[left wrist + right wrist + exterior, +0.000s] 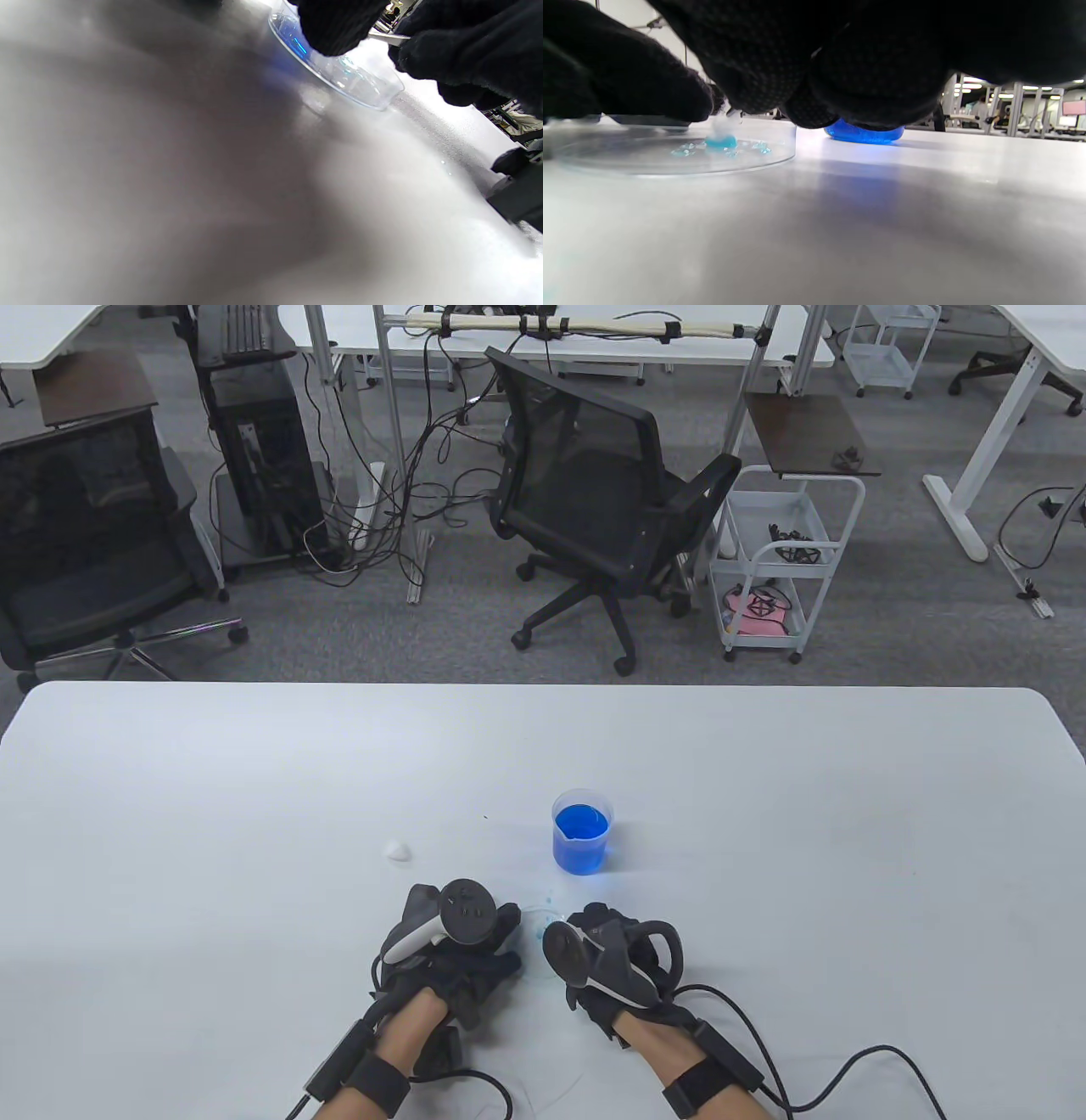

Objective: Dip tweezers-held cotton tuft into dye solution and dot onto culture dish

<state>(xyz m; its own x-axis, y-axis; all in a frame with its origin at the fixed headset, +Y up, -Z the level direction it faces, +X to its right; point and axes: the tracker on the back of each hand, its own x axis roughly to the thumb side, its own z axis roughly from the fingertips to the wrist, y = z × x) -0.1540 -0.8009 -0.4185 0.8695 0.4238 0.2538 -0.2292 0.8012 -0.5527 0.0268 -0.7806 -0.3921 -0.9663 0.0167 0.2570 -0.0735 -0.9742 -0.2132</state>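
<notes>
A clear culture dish (540, 918) lies on the white table between my two gloved hands. My right hand (604, 950) pinches metal tweezers (390, 39), and their tip holds a cotton tuft (721, 137) stained blue that touches the dish floor (670, 159) among small blue drops. My left hand (471, 946) has its fingers (670, 95) curled at the dish's left rim (373, 99). A small beaker of blue dye (581, 833) stands just beyond the dish; its base (863, 133) shows behind my right hand's fingers (882, 84).
A spare white cotton tuft (397, 850) lies on the table left of the beaker. Glove cables (848, 1069) trail off the near edge. Office chairs (594, 500) and a white cart (780, 560) stand on the floor beyond the table's far edge (543, 685).
</notes>
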